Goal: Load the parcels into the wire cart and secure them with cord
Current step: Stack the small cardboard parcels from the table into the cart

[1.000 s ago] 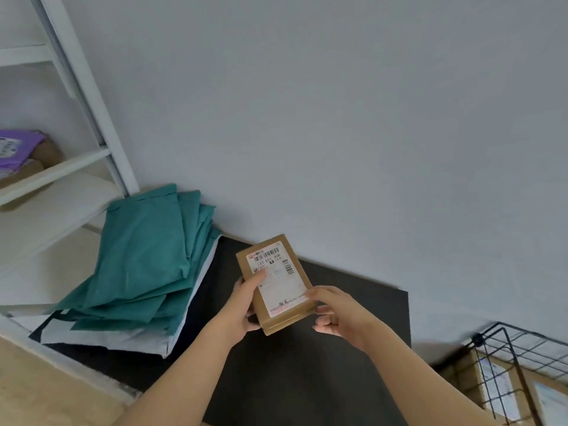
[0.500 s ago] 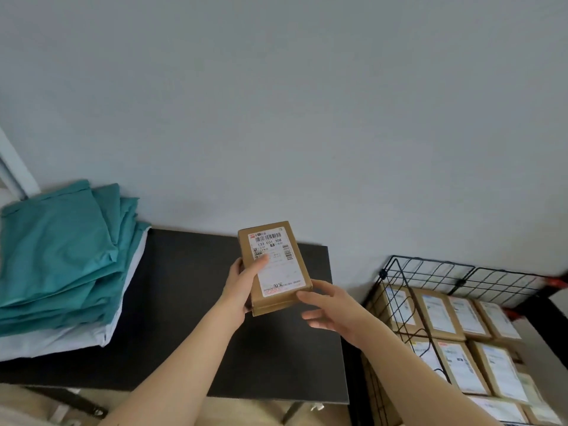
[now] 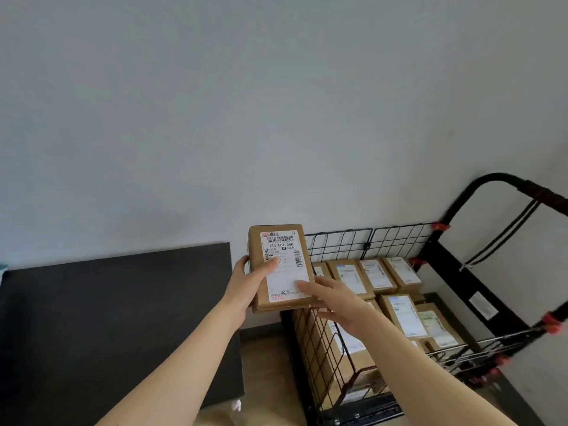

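Note:
A brown cardboard parcel (image 3: 278,241) with a white shipping label is held in the air at the left rim of the black wire cart (image 3: 365,241). My left hand (image 3: 247,282) grips its left edge, thumb across the label. My right hand (image 3: 332,298) holds its lower right corner, thumb on the label and fingers underneath. Several labelled brown parcels (image 3: 373,276) lie packed in rows inside the cart. A dark cord (image 3: 504,235) hangs from the cart's black handle (image 3: 491,179).
A black table (image 3: 116,318) stands to the left of the cart, against the grey wall. Red clips (image 3: 439,226) mark the cart's corners. A strip of wooden floor (image 3: 264,348) shows between table and cart.
My view and both hands have swung right with the parcel, from the table with green bags to the cart's left rim. The shelf and bags have left the frame.

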Motion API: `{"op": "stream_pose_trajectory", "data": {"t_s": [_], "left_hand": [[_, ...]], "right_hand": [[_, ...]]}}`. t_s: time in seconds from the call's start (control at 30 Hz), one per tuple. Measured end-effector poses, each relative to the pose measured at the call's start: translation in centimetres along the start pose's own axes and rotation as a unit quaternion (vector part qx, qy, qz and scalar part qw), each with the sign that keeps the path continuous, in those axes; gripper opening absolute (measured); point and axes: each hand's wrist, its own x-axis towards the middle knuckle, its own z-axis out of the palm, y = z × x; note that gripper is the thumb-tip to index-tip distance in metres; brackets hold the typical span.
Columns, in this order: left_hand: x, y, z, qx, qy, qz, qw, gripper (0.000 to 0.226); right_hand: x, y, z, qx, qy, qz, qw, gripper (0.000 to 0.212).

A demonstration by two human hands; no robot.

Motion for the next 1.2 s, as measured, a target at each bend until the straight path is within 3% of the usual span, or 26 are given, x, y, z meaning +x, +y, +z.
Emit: {"op": "stream_pose_trajectory", "data": {"t_s": [0.2,0.43,0.87,1.07,1.2], "left_hand": [[1.7,-1.9,13.7,0.050,-0.057,-0.019,0.997,0.069],[5.5,-4.4,27.7,0.094,-0.106,-0.084,0.986,0.058],[15.0,-8.7,41.2,0.237,-0.170,-0.128,0.948,0.041],[18.8,-12.3,47.7,0.284,-0.172,-0.189,0.924,0.028],[21.1,-16.5,51.1,0.314,-0.155,-0.260,0.900,0.025]], "right_hand": [[1.3,3.8,-13.2,0.037,0.053,-0.009,0.998,0.028],[4.8,7.9,-27.4,0.061,0.094,0.034,0.993,0.012],[11.2,13.8,-39.6,0.060,0.198,0.140,0.968,0.027],[14.5,17.5,-46.4,0.055,0.170,0.200,0.963,0.017],[17.4,21.5,-49.7,0.019,0.119,0.256,0.959,0.040]]}}
